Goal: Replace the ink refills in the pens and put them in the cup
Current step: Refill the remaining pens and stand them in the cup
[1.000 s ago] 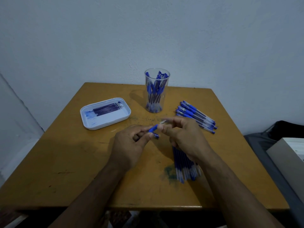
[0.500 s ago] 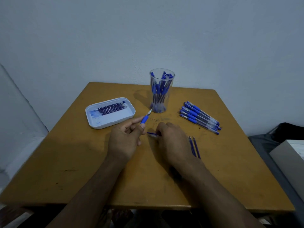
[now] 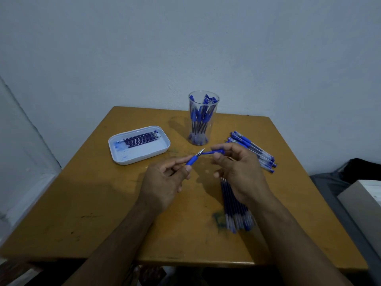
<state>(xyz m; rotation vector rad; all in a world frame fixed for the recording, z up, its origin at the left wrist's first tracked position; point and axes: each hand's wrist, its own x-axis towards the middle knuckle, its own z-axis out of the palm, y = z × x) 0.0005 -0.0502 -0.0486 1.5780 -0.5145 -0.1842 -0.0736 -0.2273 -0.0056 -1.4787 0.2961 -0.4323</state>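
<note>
The left hand (image 3: 162,182) pinches a pen (image 3: 193,159) by its blue grip between thumb and forefinger, the other fingers loosely curled beneath; the metal tip points up toward one o'clock, which leaves the nose free to be capped. Just beside that tip, toward three o'clock, the right hand (image 3: 239,172) pinches a small blue piece, most likely the pen's cap (image 3: 213,152), between thumb and fingertips, its near end aimed at the tip. The two are close but I cannot tell whether they touch. Held this way, each hand steadies one half so the parts can be slid together along one line; my guess is that the refill is already in and capping is the step in hand.

Under the right wrist, toward five o'clock from the hands, a bundle of refills (image 3: 235,209) lies on the wooden table (image 3: 82,213), within easy reach of the working hand. Toward two o'clock a row of pens (image 3: 253,150) lies flat, probably the ones waiting for new ink. At twelve o'clock stands the clear cup (image 3: 203,118), already crowded with blue pens, upright and central so a finished pen can be dropped in from either side. At ten o'clock a white tray (image 3: 144,153) holds a few thin refills, probably the spent ones, kept well apart from the fresh bundle so the two sorts do not mix
</note>
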